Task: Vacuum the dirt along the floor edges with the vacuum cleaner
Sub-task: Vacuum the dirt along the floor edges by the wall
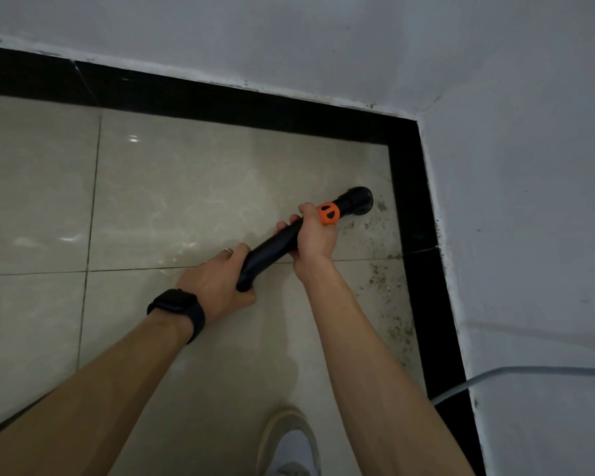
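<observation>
A black vacuum wand (272, 250) with an orange collar (328, 213) slants down toward the room's corner. Its round nozzle (359, 200) sits on the beige tile close to the black border strip on the right. My left hand (217, 286), with a ring and a dark watch on its wrist, grips the wand's near end. My right hand (315, 235) grips the wand just behind the orange collar. Brown dirt specks (390, 304) lie scattered along the right floor edge, from beside the nozzle back toward me.
Grey walls (529, 235) meet in a corner at upper right, with a black border strip (423, 269) at the floor edge. A grey cable (495, 374) runs along the right wall down to the floor. My shoe (289, 441) stands at the bottom centre.
</observation>
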`<state>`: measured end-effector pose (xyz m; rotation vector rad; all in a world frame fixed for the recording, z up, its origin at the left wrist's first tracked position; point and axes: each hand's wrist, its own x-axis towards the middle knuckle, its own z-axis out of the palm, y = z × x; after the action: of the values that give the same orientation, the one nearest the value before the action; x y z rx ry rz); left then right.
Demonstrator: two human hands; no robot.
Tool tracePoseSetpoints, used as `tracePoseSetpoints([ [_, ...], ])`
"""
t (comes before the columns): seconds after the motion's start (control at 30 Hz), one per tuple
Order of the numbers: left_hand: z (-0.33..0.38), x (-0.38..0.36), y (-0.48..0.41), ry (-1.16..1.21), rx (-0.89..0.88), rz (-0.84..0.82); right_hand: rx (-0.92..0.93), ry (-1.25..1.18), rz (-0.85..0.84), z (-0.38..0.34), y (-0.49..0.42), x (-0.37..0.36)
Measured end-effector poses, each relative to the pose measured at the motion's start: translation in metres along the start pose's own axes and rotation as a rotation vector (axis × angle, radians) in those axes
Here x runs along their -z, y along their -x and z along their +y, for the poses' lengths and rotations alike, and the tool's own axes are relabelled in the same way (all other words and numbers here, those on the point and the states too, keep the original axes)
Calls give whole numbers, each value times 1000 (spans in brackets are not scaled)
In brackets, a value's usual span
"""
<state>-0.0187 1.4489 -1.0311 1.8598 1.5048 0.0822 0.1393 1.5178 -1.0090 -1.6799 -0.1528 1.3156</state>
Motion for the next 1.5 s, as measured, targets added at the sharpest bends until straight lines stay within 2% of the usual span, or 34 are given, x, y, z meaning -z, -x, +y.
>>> tracePoseSetpoints([
  [0.57,43,-26,-43,-7,-33,55,23,-22,-7,-35,-45,37],
  [0.73,48,-28,-49,-3,-62,27,17,0,-17,-49,-53,40],
  [1.03,43,-19,-51,0,-71,-8,40,21,61,-48,-46,26],
  [1.2,-3,10,-20,8,-42,-68,0,-45,58,-12,-13,-4],
  [1.5,-119,66,79,-41,200,-93,-167,-34,-93,77,77,-98],
])
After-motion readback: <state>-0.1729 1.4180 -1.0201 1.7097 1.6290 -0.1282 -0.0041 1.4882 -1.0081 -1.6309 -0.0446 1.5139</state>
